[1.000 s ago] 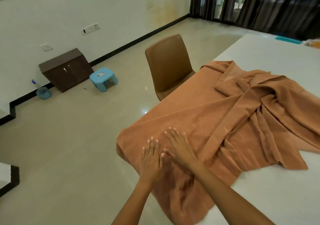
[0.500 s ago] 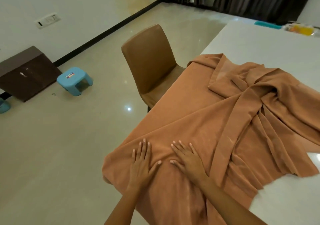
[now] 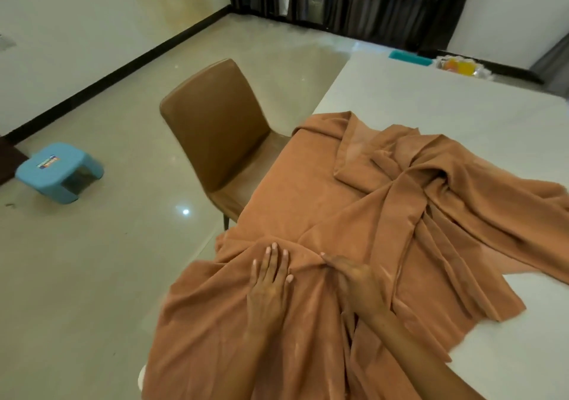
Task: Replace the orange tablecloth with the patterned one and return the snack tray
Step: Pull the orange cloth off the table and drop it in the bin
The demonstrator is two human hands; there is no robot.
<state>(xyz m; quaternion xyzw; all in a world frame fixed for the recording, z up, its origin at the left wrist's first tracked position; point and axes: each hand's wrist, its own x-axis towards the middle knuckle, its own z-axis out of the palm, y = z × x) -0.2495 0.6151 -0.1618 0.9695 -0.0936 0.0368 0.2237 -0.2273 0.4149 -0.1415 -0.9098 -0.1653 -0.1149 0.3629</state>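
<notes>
Orange tablecloth (image 3: 338, 208): lying crumpled on the near left of the white table (image 3: 431, 104), one edge hanging over. It is being pressed by the left hand (image 3: 271, 285) and right hand (image 3: 354, 282), both flat, fingers straight. Removal is judged in hand; a gathering grip is being called for next.

I saw matt, soft orange cloth (image 3: 277, 190) on a smooth white tabletop (image 3: 431, 101); at ten o'clock, glossy floor (image 3: 92, 276) and a plastic stool (image 3: 55, 168).

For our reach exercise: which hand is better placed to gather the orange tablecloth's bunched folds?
Probably right: the right hand lies nearer the bunched folds; the left hand rests flat toward the overhanging edge.
</notes>
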